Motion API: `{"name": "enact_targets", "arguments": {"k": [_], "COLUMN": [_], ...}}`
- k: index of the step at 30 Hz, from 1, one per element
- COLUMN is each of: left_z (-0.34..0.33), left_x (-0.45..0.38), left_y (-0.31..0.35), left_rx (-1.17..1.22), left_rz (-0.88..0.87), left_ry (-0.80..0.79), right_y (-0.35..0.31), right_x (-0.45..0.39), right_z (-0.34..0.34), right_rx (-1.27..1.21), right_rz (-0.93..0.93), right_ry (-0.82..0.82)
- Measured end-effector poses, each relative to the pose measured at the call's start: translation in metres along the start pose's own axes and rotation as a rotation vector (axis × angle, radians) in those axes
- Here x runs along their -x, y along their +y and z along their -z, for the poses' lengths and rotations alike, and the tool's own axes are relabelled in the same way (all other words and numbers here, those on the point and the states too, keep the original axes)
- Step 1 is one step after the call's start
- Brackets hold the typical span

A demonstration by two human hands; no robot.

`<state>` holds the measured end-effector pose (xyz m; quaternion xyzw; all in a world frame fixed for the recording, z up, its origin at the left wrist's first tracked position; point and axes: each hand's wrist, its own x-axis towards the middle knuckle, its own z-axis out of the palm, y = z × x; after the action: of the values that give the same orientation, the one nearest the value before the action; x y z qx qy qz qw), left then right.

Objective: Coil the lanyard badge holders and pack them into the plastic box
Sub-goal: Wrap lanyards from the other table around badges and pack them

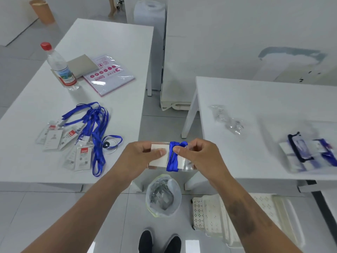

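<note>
Between the two tables I hold a clear badge holder (160, 161) with a white card inside. A blue lanyard (172, 159) is wound around its middle. My left hand (140, 154) grips the holder's left end, thumb on the card. My right hand (198, 152) pinches the lanyard at the top of the wrap. On the left table lies a pile of several more badge holders (69, 143) with tangled blue lanyards (94, 125). A blurred clear plastic box (308, 154) with wrapped badge holders inside stands on the right table.
A water bottle (60, 68), a grey card and a packet of sheets (107, 75) lie further back on the left table. Crumpled clear wrap (228, 119) lies on the right table. A lined bin (163, 195) and white perforated trays (218, 216) are on the floor below.
</note>
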<state>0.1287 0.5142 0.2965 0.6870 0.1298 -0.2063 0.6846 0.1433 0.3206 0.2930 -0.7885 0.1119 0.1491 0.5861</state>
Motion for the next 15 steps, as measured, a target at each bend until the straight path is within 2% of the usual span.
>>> {"name": "enact_targets", "arguments": {"k": [15], "left_z": [-0.061], "left_x": [-0.025], "left_y": [0.012], "left_rx": [-0.046], "left_rz": [0.022], "left_ry": [-0.038], "right_y": [0.022], "right_x": [-0.007], "right_z": [0.064], "right_rx": [-0.003], "right_rz": [0.066], "right_ry": [0.144]}}
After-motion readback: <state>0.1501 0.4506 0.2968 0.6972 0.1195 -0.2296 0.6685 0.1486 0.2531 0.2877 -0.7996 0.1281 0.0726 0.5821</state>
